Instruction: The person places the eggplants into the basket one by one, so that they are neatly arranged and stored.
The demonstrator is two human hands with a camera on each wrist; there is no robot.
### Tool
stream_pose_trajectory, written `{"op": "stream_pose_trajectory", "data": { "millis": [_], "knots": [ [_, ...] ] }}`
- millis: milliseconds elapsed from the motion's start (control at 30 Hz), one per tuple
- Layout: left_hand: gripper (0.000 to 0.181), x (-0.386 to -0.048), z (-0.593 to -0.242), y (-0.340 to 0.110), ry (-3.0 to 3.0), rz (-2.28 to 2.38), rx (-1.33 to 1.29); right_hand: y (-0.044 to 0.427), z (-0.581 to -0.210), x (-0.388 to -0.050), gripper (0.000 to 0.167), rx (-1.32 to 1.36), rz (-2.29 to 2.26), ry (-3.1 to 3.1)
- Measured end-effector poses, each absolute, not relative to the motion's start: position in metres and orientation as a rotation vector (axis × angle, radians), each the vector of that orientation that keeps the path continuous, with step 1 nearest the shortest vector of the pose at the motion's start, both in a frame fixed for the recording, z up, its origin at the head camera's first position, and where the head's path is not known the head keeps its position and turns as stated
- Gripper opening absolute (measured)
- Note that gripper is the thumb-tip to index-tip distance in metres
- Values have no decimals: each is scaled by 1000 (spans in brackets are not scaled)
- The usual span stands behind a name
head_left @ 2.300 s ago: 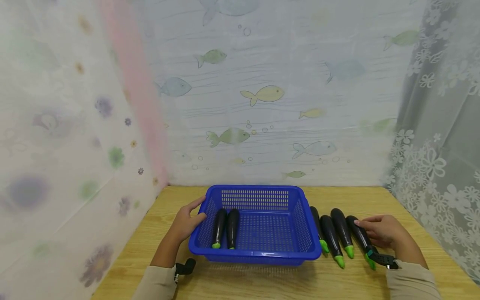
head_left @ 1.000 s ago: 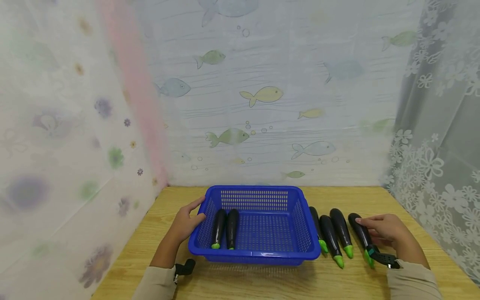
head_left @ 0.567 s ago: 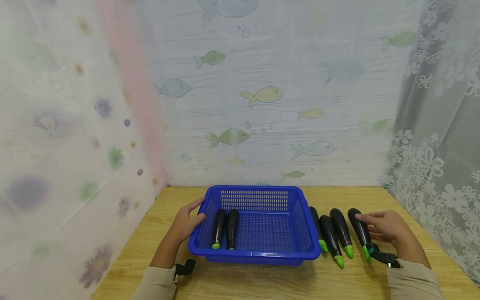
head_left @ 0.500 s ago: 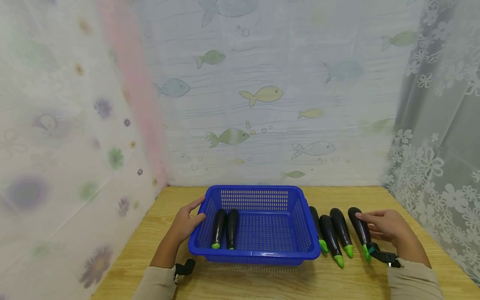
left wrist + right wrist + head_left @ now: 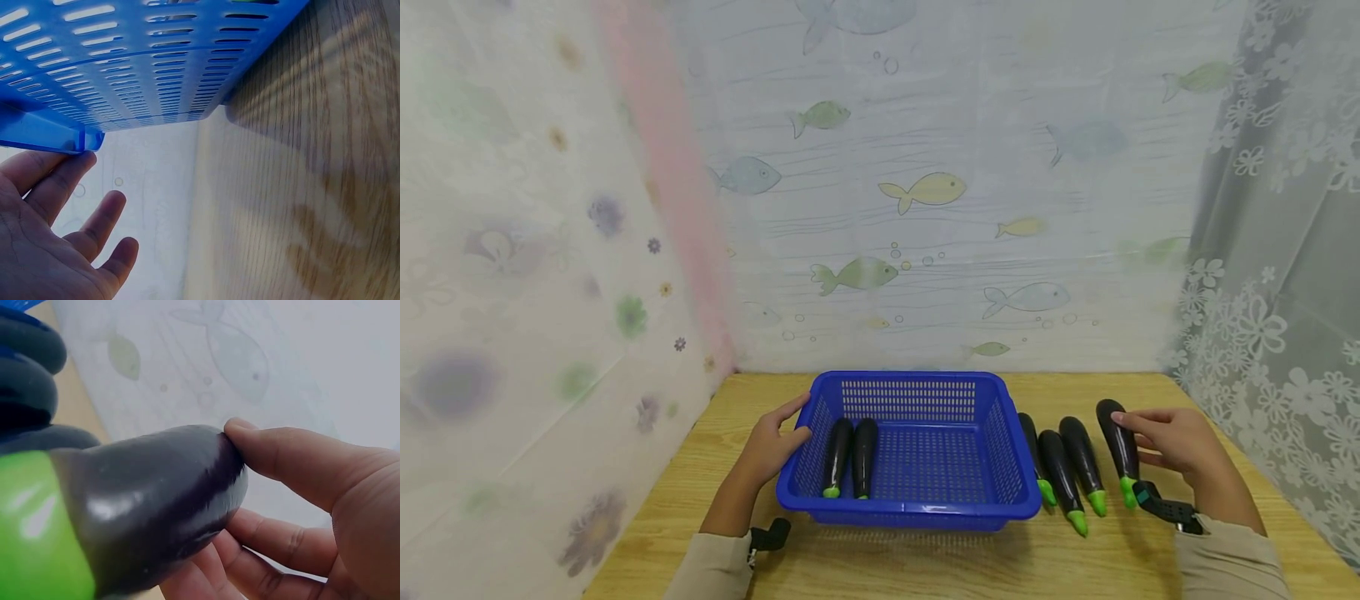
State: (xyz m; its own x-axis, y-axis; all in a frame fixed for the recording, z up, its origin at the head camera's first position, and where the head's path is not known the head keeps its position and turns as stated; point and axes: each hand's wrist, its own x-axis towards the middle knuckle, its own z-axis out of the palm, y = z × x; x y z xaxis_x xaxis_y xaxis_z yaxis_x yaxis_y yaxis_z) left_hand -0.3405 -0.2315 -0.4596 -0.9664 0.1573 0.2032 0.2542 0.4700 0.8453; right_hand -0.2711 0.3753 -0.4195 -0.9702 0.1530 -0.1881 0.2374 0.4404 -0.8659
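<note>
In the head view my left hand [image 5: 769, 446] holds the left rim of a blue plastic basket [image 5: 917, 508], thumb over the rim. The left wrist view shows two fingers [image 5: 59, 187] touching the rim from below, while the other two stand apart from it. Two dark eggplants [image 5: 838, 458] with green stem ends lie side by side inside the basket. On the right, my right hand [image 5: 1176, 442] pinches another eggplant [image 5: 1118, 442] between thumb and fingers. It is tilted, green end toward me, and appears raised off the table.
Several more eggplants [image 5: 1062, 475] lie on the wooden table [image 5: 910, 571] between the basket and my right hand, one close against the basket's right side. A fish-patterned sheet [image 5: 925, 250] hangs behind the table. Patterned curtains [image 5: 1262, 333] stand along the sides.
The eggplant in my right hand has risen and moved away from me, along with the hand. My left hand and the basket stay in place.
</note>
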Motion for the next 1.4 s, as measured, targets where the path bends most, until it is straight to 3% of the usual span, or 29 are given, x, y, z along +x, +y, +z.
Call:
{"op": "stream_pose_trajectory", "data": {
  "millis": [1400],
  "knots": [
    [64,-341,-458,-232,-2612,-1507,-384,336,-398,-270,86,163,-1711,2679]
  ]
}}
